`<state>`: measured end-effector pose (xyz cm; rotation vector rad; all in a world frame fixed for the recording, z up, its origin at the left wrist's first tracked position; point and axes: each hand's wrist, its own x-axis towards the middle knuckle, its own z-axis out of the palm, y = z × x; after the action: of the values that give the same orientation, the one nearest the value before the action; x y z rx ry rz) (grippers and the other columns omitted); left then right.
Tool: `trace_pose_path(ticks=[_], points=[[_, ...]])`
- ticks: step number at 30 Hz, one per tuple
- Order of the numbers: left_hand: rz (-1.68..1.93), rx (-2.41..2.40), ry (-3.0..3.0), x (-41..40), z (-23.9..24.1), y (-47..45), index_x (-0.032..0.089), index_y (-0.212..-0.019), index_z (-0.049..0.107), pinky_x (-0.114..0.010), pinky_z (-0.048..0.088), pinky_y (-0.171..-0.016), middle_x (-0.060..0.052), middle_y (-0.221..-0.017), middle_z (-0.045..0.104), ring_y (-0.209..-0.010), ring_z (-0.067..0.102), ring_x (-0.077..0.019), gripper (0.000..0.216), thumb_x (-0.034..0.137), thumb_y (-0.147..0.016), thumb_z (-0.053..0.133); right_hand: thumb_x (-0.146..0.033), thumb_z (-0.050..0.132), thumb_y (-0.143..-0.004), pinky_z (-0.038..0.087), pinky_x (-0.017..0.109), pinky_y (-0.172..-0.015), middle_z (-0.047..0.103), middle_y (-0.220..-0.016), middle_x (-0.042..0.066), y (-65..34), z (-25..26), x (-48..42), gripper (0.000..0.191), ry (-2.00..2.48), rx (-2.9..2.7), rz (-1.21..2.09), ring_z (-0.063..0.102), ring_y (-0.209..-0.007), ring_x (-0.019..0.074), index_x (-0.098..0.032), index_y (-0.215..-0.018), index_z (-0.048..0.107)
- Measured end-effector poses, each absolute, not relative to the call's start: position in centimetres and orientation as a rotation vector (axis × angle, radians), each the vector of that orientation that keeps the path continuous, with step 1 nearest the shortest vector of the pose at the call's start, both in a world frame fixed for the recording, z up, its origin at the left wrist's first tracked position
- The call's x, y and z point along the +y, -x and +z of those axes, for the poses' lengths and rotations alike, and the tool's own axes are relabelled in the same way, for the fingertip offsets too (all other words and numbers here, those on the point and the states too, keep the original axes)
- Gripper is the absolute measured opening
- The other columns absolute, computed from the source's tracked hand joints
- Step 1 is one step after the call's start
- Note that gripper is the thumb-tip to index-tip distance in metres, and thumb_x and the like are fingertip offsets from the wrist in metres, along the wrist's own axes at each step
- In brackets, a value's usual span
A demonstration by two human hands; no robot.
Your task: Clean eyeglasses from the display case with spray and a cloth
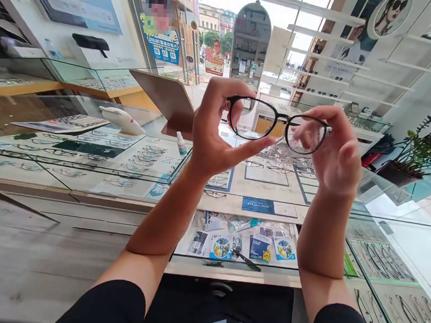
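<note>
While they are held above a glass-topped display counter (272,190), black-rimmed eyeglasses with oval lenses (283,117) are gripped two-handed.
One end is found pinched by the left hand (210,142), the other by the right hand (341,162).

The head camera looks forward and down over the counter (103,201).

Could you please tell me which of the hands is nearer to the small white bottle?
The left. In this view, the left hand is just right of the small white bottle; the right hand is much farther right, at the glasses' other end.
</note>
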<state>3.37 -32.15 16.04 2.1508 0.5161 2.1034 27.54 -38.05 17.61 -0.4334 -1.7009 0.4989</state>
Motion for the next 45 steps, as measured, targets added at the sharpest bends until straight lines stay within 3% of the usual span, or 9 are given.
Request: trace_pose_path(ticks=[5, 11, 15, 19, 23, 28, 38, 45], points=[[2.037, 0.420, -2.252, -31.1, 15.5, -2.3, 0.033, -0.127, 0.068, -0.050, 0.052, -0.079, -0.008, -0.105, 0.066, -0.100, 0.066, -0.0303, 0.082, 0.094, -0.075, 0.086, -0.061, 0.094, -0.086, 0.059, 0.045, -0.087, 0.065, -0.127, 0.004, -27.8, 16.4, -38.1, 0.055, 0.528, -1.760, 0.227, 0.060, -0.094, 0.0251, -0.041, -0.133, 0.073], [1.904, 0.451, -2.266, -30.6, 15.2, -1.5, 0.034, -0.133, 0.069, -0.056, 0.053, -0.084, -0.010, -0.103, 0.069, -0.107, 0.066, -0.0351, 0.075, 0.087, -0.082, 0.085, -0.048, 0.096, -0.088, 0.057, 0.046, -0.081, 0.065, -0.124, 0.004, -27.5, 15.5, -37.1, 0.052, 0.646, -1.750, 0.155, 0.055, -0.087, 0.0243, -0.041, -0.133, 0.070], [1.785, 0.443, -2.279, -31.1, 15.3, -0.4, 0.033, -0.132, 0.073, -0.054, 0.057, -0.086, -0.010, -0.104, 0.072, -0.107, 0.067, -0.0348, 0.072, 0.081, -0.081, 0.091, -0.053, 0.097, -0.085, 0.059, 0.048, -0.082, 0.067, -0.124, 0.008, -27.7, 14.9, -36.4, 0.057, 0.723, -1.773, 0.207, 0.062, -0.098, 0.0311, -0.042, -0.134, 0.069], [1.704, 0.437, -2.293, -31.3, 15.7, 0.5, 0.033, -0.132, 0.076, -0.055, 0.060, -0.091, -0.010, -0.111, 0.074, -0.108, 0.068, -0.0346, 0.065, 0.073, -0.083, 0.094, -0.053, 0.094, -0.090, 0.061, 0.048, -0.087, 0.064, -0.121, 0.006, -27.7, 14.7, -36.1, 0.054, 0.687, -1.771, 0.210, 0.064, -0.101, 0.0294, -0.042, -0.135, 0.068], [1.685, 0.421, -2.275, -31.8, 15.8, 0.8, 0.033, -0.131, 0.077, -0.051, 0.062, -0.094, -0.009, -0.122, 0.074, -0.108, 0.069, -0.0310, 0.061, 0.066, -0.083, 0.096, -0.056, 0.097, -0.086, 0.065, 0.048, -0.089, 0.064, -0.131, 0.007, -27.6, 14.5, -36.3, 0.066, 0.673, -1.775, 0.196, 0.067, -0.114, 0.0314, -0.041, -0.142, 0.065], [1.666, 0.491, -2.191, -32.7, 16.0, 0.8, 0.029, -0.126, 0.077, -0.044, 0.063, -0.097, -0.008, -0.121, 0.074, -0.112, 0.070, -0.0297, 0.069, 0.069, -0.076, 0.102, -0.056, 0.097, -0.088, 0.067, 0.051, -0.093, 0.066, -0.135, 0.008, -27.8, 14.3, -36.4, 0.064, 0.674, -1.776, 0.170, 0.067, -0.123, 0.0346, -0.041, -0.142, 0.065], [1.744, 0.492, -2.397, -32.2, 15.7, 0.9, 0.032, -0.130, 0.072, -0.044, 0.066, -0.086, -0.008, -0.121, 0.075, -0.106, 0.072, -0.0283, 0.071, 0.081, -0.083, 0.091, -0.065, 0.091, -0.090, 0.070, 0.061, -0.099, 0.069, -0.123, 0.006, -28.0, 14.1, -35.7, 0.065, 0.636, -1.812, -0.015, 0.075, -0.113, 0.0336, -0.041, -0.146, 0.065], [1.819, 0.333, -2.486, -31.0, 15.4, 0.9, 0.029, -0.130, 0.071, -0.036, 0.065, -0.081, -0.001, -0.111, 0.074, -0.095, 0.070, -0.0189, 0.071, 0.077, -0.082, 0.096, -0.070, 0.088, -0.091, 0.068, 0.060, -0.099, 0.068, -0.106, 0.003, -27.7, 14.2, -36.2, 0.064, 0.659, -1.792, -0.033, 0.074, -0.099, 0.0311, -0.042, -0.143, 0.066]])
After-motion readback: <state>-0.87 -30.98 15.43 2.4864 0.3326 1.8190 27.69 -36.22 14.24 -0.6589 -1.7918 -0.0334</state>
